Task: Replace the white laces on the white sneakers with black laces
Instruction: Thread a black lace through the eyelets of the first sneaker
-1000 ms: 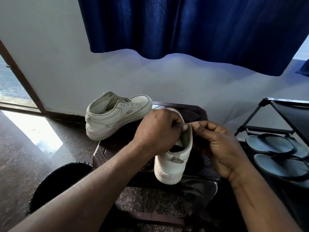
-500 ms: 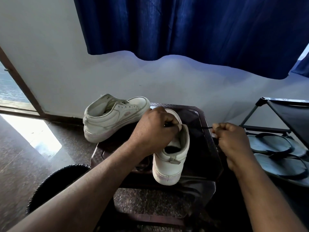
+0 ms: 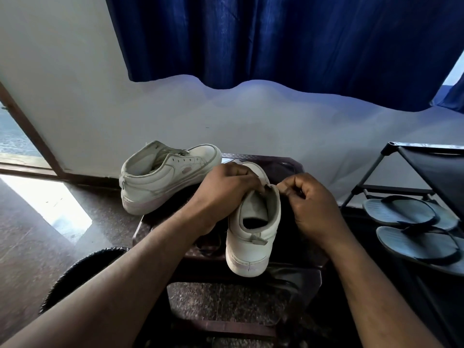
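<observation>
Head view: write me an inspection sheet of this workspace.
Surface: dark brown plastic stool; the second sneaker rests on it.
Job's things: white leather sneaker, heel toward the camera, in both hands; second white sneaker behind it to the left; lace too small to tell.
Clutter: black round ribbed bin, lower left.
Hands: left hand grips the held sneaker's upper; right hand pinches at its collar edge.
Cables: nothing seen.
Surroundings: blue curtain, white wall, black metal shoe rack, grey flip-flops, polished stone floor.
</observation>
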